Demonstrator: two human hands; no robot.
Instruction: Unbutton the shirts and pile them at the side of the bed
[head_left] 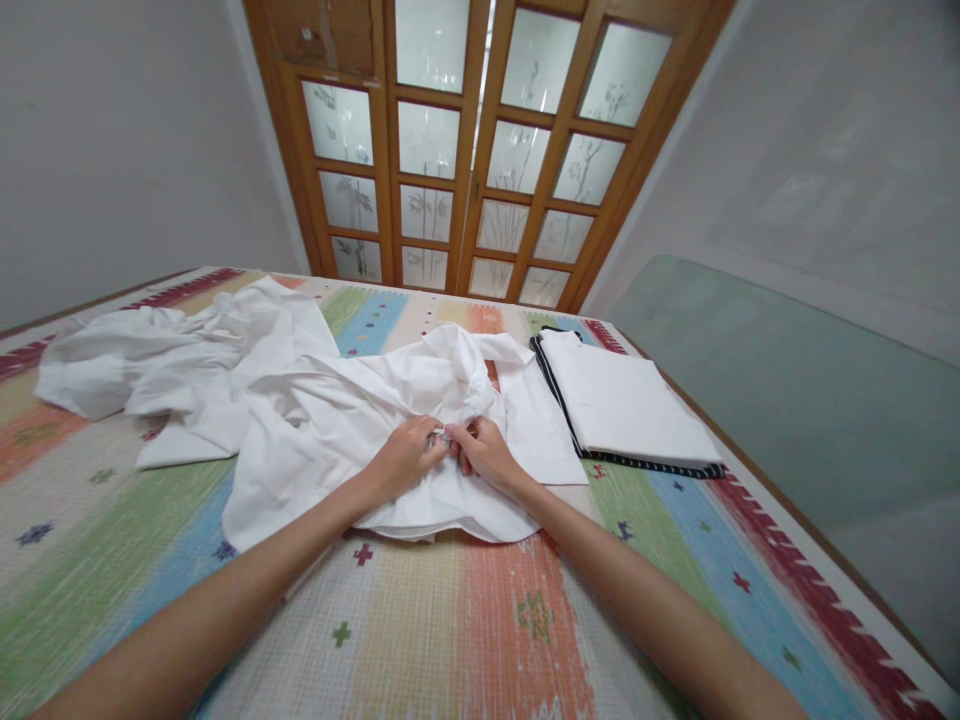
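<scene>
A crumpled white shirt (322, 410) lies spread in front of me on a striped, patterned cover. Near its middle, my left hand (409, 455) pinches a bit of the cloth between thumb and fingers. My right hand (484, 450) is closed on the same spot from the other side, its fingertips almost touching those of the left. Any small part between the fingertips is too small to make out. One flat section of white cloth (544, 430) stretches out to the right of my right hand.
More crumpled white cloth (187, 360) lies at the left, meeting the shirt. A folded white garment (622, 390) rests on a black piece with a white-marked edge (652, 463) at the right. Behind stand wooden doors (465, 180) with frosted panes; a pale green panel (787, 390) leans by the right wall.
</scene>
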